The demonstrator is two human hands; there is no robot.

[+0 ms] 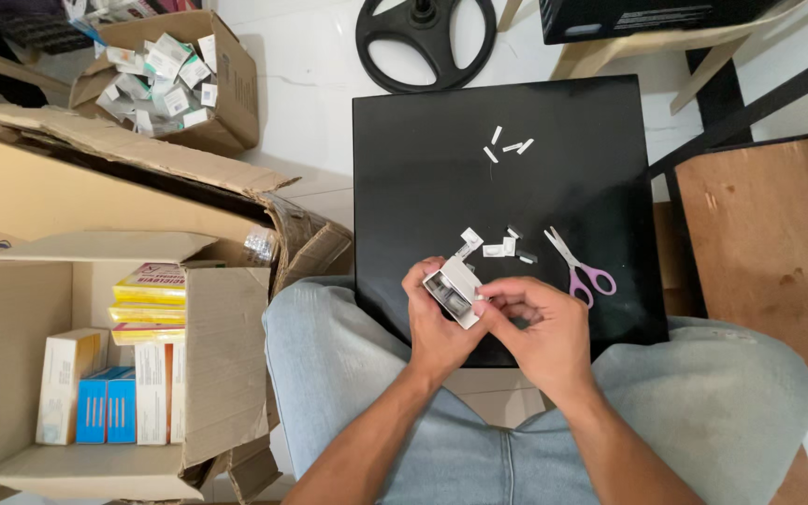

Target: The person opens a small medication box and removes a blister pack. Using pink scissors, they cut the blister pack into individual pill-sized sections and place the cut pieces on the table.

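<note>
My left hand (434, 323) grips a small white carton (454, 290), open at one end and showing a silvery blister pack inside. My right hand (535, 323) pinches the carton's lower right corner with its fingertips. Both hands hover over the near edge of a black square board (423, 168) that rests across my lap. A pair of scissors with purple handles (582, 269) lies on the board just right of my hands. Several small white paper scraps (496, 245) lie beyond the carton, and a few more scraps (507, 145) sit farther back.
At my left stands an open cardboard box (226, 355) holding yellow, white and blue cartons. Farther back is a box (236, 84) full of small white cartons. A black steering wheel (425, 37) lies on the floor ahead. A brown wooden panel (769, 252) is at right.
</note>
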